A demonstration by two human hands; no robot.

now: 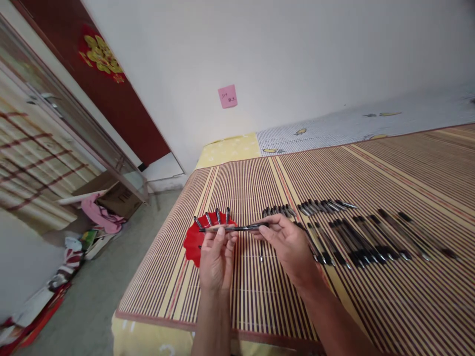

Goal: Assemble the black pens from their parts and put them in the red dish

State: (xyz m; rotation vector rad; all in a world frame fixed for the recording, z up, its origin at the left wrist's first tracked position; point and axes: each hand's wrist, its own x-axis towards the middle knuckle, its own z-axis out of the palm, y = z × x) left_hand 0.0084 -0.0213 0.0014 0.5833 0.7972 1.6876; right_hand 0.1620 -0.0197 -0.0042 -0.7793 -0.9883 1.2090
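Observation:
My left hand [217, 257] and my right hand [287, 242] together hold one thin black pen [237, 228] level above a striped bamboo mat [260, 291]. The left fingers pinch the pen's left end, the right fingers pinch its right end. Just behind the left hand sits a red scalloped dish [193, 242] with several black pen caps or tips standing along its rim. To the right of my right hand lie rows of several black pens [356, 237] and a row of small dark pen parts [315, 206] on the mat.
The mat covers a bed with a yellow sheet [230, 148] at its far corner. A pink note [227, 96] is stuck on the white wall. On the floor at the left lie a cardboard box [118, 198], pink cloth [100, 215] and clutter.

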